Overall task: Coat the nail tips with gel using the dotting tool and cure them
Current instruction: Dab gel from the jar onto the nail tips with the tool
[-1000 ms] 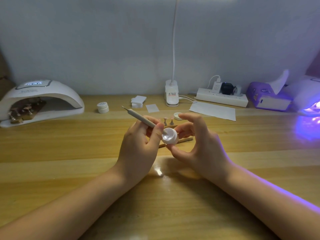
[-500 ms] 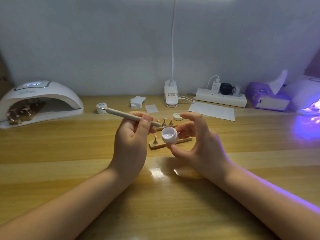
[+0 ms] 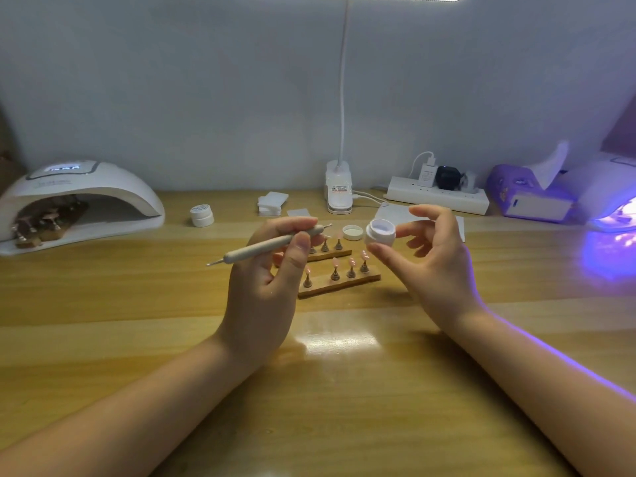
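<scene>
I see my left hand [image 3: 265,287] raised above the tabletop [image 3: 137,304], thumb and fingers pinching the dotting tool [image 3: 272,245], which lies nearly level with one metal tip pointing left and the other right. My right hand [image 3: 435,266] holds the open gel jar [image 3: 379,234] between thumb and forefinger, the other fingers spread loose; the jar tilts its mouth toward me. Its lid [image 3: 352,232] rests on the tabletop just left of the jar. Below and between my hands stand two wooden holders [image 3: 339,286] carrying pink nail tips [image 3: 334,262] on small stands. A white curing lamp [image 3: 79,204] sits far left with more tips inside it; another lamp [image 3: 616,215] glows violet at far right.
</scene>
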Demonstrator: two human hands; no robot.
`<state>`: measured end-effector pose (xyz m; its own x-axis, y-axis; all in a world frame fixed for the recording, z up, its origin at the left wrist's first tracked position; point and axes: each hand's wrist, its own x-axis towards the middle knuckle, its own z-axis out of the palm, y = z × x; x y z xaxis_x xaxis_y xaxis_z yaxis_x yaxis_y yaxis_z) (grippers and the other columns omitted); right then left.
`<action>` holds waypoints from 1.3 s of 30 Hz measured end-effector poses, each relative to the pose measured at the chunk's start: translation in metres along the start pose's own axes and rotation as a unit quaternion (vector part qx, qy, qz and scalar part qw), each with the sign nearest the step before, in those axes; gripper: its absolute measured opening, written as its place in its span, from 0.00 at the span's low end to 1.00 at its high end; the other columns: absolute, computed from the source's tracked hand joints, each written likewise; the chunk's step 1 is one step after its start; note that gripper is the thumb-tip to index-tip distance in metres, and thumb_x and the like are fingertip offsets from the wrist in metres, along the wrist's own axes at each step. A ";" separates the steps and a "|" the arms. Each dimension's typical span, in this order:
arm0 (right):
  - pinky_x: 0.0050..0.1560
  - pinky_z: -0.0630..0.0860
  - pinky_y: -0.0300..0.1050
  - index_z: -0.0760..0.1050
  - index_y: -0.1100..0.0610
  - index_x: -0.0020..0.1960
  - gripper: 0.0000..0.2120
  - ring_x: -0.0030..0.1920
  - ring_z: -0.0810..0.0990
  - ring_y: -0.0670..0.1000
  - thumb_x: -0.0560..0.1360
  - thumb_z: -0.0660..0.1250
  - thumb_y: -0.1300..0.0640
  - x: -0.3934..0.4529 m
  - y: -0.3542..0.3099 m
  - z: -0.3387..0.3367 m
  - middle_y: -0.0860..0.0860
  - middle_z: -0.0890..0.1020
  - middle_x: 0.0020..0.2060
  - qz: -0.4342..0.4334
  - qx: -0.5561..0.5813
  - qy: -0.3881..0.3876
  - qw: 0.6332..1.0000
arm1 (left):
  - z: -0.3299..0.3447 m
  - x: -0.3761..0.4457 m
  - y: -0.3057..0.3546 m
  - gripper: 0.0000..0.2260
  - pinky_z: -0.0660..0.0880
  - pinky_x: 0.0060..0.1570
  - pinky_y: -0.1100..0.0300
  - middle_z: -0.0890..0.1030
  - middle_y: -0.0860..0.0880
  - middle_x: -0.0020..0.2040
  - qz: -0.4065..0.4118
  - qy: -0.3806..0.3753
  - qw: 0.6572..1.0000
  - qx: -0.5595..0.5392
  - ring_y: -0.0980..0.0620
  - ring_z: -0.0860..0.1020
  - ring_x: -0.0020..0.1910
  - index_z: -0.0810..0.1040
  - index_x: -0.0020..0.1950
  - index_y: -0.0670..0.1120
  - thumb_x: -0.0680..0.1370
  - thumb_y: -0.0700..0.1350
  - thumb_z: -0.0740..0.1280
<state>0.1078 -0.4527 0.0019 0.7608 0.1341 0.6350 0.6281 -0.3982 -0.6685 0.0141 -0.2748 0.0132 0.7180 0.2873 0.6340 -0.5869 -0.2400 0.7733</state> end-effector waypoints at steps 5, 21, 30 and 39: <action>0.56 0.75 0.52 0.65 0.53 0.67 0.33 0.57 0.75 0.53 0.68 0.76 0.46 0.008 0.026 -0.004 0.41 0.77 0.46 0.096 -0.074 -0.024 0.992 | 0.001 -0.001 -0.003 0.07 0.77 0.46 0.65 0.83 0.54 0.48 -0.028 0.005 1.000 -0.012 0.54 0.82 0.51 0.77 0.54 0.49 0.78 0.44 0.61; 0.42 0.71 0.48 0.77 0.59 0.47 0.09 0.41 0.74 0.53 0.71 0.71 0.55 0.002 0.004 0.002 0.50 0.76 0.38 -0.102 -0.226 -0.025 0.968 | -0.002 0.002 -0.006 0.08 0.73 0.47 0.58 0.86 0.53 0.43 -0.152 0.073 0.986 -0.013 0.59 0.82 0.43 0.76 0.51 0.48 0.83 0.48 0.58; 0.35 0.73 0.43 0.83 0.49 0.50 0.12 0.41 0.79 0.51 0.78 0.62 0.46 -0.012 -0.001 0.018 0.49 0.84 0.40 -0.024 -0.277 -0.160 0.947 | -0.001 0.003 -0.010 0.19 0.72 0.44 0.56 0.85 0.53 0.41 -0.201 0.118 0.972 -0.026 0.54 0.80 0.42 0.77 0.49 0.50 0.72 0.63 0.60; 0.38 0.75 0.42 0.82 0.45 0.55 0.11 0.39 0.79 0.48 0.78 0.64 0.46 -0.005 0.005 0.023 0.48 0.85 0.40 0.005 -0.216 -0.191 0.957 | 0.002 -0.002 -0.016 0.18 0.72 0.34 0.70 0.81 0.56 0.34 -0.186 0.097 0.977 -0.036 0.62 0.77 0.34 0.79 0.48 0.48 0.72 0.60 0.62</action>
<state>0.1110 -0.4347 -0.0129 0.8224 0.4174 0.3866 0.5571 -0.7287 -0.3983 0.0223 -0.2735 -0.0006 0.8065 0.5136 0.2930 -0.3286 -0.0226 0.9442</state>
